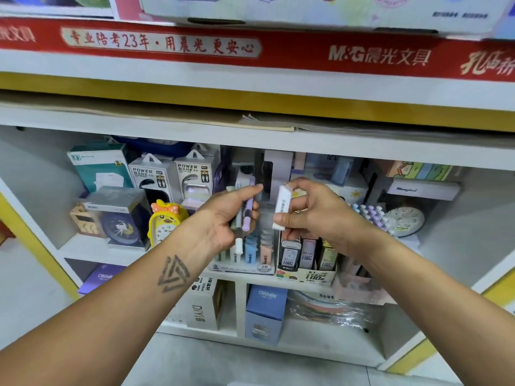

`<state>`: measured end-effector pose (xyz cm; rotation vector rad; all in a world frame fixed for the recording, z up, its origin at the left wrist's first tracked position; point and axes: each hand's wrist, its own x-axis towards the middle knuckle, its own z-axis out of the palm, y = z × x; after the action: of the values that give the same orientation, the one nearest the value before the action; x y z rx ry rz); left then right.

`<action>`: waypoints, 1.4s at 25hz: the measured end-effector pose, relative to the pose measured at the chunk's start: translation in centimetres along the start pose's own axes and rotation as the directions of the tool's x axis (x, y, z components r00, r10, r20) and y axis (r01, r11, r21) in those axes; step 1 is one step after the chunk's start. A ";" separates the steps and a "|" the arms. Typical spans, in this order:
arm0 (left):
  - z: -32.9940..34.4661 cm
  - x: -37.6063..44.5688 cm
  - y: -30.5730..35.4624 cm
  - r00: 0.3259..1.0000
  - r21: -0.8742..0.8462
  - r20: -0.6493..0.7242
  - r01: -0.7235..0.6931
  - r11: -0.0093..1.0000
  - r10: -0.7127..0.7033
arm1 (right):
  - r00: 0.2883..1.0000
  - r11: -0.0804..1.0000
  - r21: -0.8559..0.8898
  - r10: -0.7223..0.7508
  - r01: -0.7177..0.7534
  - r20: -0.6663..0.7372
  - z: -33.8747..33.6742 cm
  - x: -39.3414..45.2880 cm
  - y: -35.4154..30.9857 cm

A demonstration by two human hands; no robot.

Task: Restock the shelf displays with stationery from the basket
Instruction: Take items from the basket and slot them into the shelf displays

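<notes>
Left hand [223,218] curled round a small bunch of pens [246,215], long way pointing from 6 up to 12 o'clock. Right hand [312,213] pinching a white eraser [281,208], also standing tall, just beside the pens at their 3 o'clock. Pen display box [245,263] waiting right below at 6 o'clock, probably nearer the left hand; basket not seen.

This is looking like a stationery shop. A long red banner [250,48] with a stationery brand name is running across the top of the white shelves [195,140]. Boxed power banks [170,176] are standing on the far left, a yellow duck clock [164,221] is sitting beside them, and display boxes of pens [245,257] (many colours) are filling the middle.
</notes>
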<state>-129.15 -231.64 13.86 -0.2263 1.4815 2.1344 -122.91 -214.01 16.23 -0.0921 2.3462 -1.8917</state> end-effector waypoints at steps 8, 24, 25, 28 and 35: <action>1.0 -0.1 -0.8 0.985 0.113 0.075 0.144 0.983 -0.153 | 0.993 0.996 0.089 -0.015 0.025 -0.113 -2.1 -0.3 -0.2; 1.1 -0.6 -0.7 0.999 0.145 0.037 0.028 0.989 -0.033 | 0.988 0.984 -0.132 -0.128 0.116 -0.086 -4.4 0.0 1.1; 1.1 -0.8 -0.7 0.999 0.142 0.030 0.030 0.989 -0.034 | 0.986 0.985 -0.117 -0.138 0.127 -0.094 -4.4 0.0 1.0; 0.7 -0.8 -0.3 0.998 0.165 -0.006 0.063 0.984 -0.063 | 0.978 0.983 -0.066 -0.180 0.173 -0.107 -4.3 0.4 0.5; -1.6 -0.6 1.1 0.997 0.075 -0.070 0.039 0.996 -0.034 | 0.931 0.855 -0.491 -0.302 0.169 -0.207 -3.4 2.3 0.8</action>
<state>-129.45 -233.55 14.44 -0.2995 1.5822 2.0561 -125.57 -210.86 15.99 -0.1816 3.0772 -1.4535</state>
